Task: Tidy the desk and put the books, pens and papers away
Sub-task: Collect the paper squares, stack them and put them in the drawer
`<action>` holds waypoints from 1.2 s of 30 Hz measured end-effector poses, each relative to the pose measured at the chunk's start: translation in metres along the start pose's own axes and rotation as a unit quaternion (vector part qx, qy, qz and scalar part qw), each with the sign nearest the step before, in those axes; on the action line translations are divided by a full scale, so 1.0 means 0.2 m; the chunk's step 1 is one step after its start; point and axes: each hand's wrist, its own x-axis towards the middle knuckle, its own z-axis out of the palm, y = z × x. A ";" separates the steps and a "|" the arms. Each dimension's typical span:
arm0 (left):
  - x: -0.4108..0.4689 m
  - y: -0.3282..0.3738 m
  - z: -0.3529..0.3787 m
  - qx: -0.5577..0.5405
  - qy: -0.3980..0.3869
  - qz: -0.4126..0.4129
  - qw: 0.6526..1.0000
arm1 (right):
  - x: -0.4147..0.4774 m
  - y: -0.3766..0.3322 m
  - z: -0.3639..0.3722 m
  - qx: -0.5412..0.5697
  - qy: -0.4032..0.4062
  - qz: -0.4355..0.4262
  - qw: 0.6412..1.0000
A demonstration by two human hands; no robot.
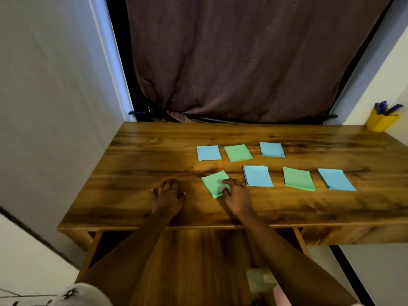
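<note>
Several folded papers lie in two rows on the wooden desk [136, 164]. The back row holds a blue paper [208, 152], a green paper [238, 152] and another blue paper [272, 149]. In the front row are a tilted green paper [213, 183], a blue paper [257, 176], a green paper [298, 179] and a blue paper [336, 179]. My right hand [236, 195] pinches the near right corner of the tilted green paper. My left hand [167, 195] rests flat on the bare desk to its left, fingers spread.
A yellow cup [380, 122] with purple pens stands at the desk's far right corner against the wall. An open drawer [194, 250] juts out under the desk's front edge, with something pale inside at its right. A dark curtain hangs behind.
</note>
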 end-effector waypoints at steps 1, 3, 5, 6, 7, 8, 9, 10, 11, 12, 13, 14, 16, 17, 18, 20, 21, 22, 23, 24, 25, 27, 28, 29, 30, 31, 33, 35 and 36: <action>0.07 -0.01 0.00 -0.004 0.003 0.001 1.000 | 0.09 -0.01 0.01 -0.011 0.003 -0.003 1.000; 0.17 -0.02 0.00 -0.005 0.012 0.000 1.000 | 0.25 -0.03 0.03 -0.043 0.000 -0.016 0.999; 0.21 -0.02 0.01 0.010 0.026 -0.006 1.000 | 0.40 -0.03 0.05 -0.084 -0.012 -0.045 0.995; 0.21 -0.02 0.02 0.017 0.032 -0.008 0.999 | 0.47 -0.03 0.05 -0.110 -0.019 -0.065 0.992; 0.21 -0.01 0.03 0.022 0.034 -0.009 0.999 | 0.54 -0.03 0.05 -0.132 -0.024 -0.080 0.988; 0.22 -0.01 0.03 0.024 0.034 -0.009 0.999 | 0.61 -0.04 0.06 -0.140 -0.027 -0.086 0.986; 0.22 -0.02 0.03 0.026 0.035 -0.009 0.999 | 0.69 -0.04 0.06 -0.138 -0.029 -0.086 0.986; 0.22 -0.02 0.03 0.026 0.036 -0.011 0.999 | 0.76 -0.06 0.06 -0.136 -0.030 -0.082 0.987; 0.23 -0.02 0.03 0.026 0.038 -0.014 0.999 | 0.81 -0.07 0.06 -0.143 -0.029 -0.082 0.986; 0.23 -0.03 0.04 0.027 0.041 -0.016 0.999 | 0.86 -0.08 0.06 -0.155 -0.032 -0.082 0.984; 0.24 -0.03 0.05 0.029 0.042 -0.017 0.999 | 0.91 -0.09 0.05 -0.172 -0.045 -0.084 0.980; 0.24 -0.03 0.05 0.033 0.045 -0.017 0.998 | 0.96 -0.10 0.05 -0.191 -0.073 -0.083 0.975; 0.25 -0.03 0.06 0.040 0.051 -0.017 0.998 | 1.04 -0.10 0.03 -0.217 -0.156 -0.072 0.961; 0.25 -0.03 0.06 0.041 0.055 -0.018 0.998 | 1.08 -0.10 0.02 -0.222 -0.191 -0.065 0.954; 0.25 -0.03 0.07 0.039 0.056 -0.019 0.997 | 1.12 -0.10 0.02 -0.224 -0.216 -0.061 0.948; 0.25 -0.03 0.07 0.042 0.055 -0.022 0.997 | 1.16 -0.11 -0.01 -0.224 -0.241 -0.066 0.942; 0.25 -0.03 0.07 0.047 0.054 -0.022 0.997 | 1.17 -0.12 -0.01 -0.226 -0.240 -0.070 0.942; 0.25 -0.04 0.07 0.052 0.053 -0.021 0.997 | 1.17 -0.13 -0.02 -0.229 -0.233 -0.073 0.942; 0.25 -0.04 0.08 0.055 0.053 -0.021 0.997 | 1.17 -0.15 -0.02 -0.229 -0.227 -0.073 0.944; 0.25 -0.04 0.08 0.056 0.054 -0.021 0.997 | 1.17 -0.15 -0.01 -0.225 -0.219 -0.074 0.947; 0.26 -0.04 0.08 0.055 0.056 -0.021 0.997 | 1.17 -0.16 0.00 -0.220 -0.215 -0.075 0.949; 0.25 -0.04 0.08 0.054 0.054 -0.024 0.997 | 1.17 -0.16 0.03 -0.203 -0.224 -0.084 0.949; 0.25 -0.04 0.08 0.055 0.053 -0.025 0.997 | 1.17 -0.17 0.04 -0.194 -0.232 -0.087 0.949; 0.25 -0.04 0.08 0.053 0.054 -0.024 0.997 | 1.17 -0.17 0.05 -0.186 -0.236 -0.086 0.950; 0.25 -0.04 0.08 0.049 0.055 -0.022 0.997 | 1.17 -0.17 0.06 -0.176 -0.233 -0.086 0.953; 0.25 -0.04 0.08 0.044 0.056 -0.020 0.997 | 1.17 -0.16 0.07 -0.158 -0.226 -0.088 0.957; 0.25 -0.04 0.08 0.043 0.056 -0.020 0.997 | 1.18 -0.17 0.09 -0.120 -0.213 -0.089 0.965; 0.25 -0.03 0.08 0.045 0.064 -0.022 0.997 | 1.18 -0.17 0.09 -0.098 -0.223 -0.089 0.966; 0.25 -0.03 0.07 0.044 0.067 -0.022 0.997 | 1.18 -0.19 0.07 -0.088 -0.232 -0.084 0.965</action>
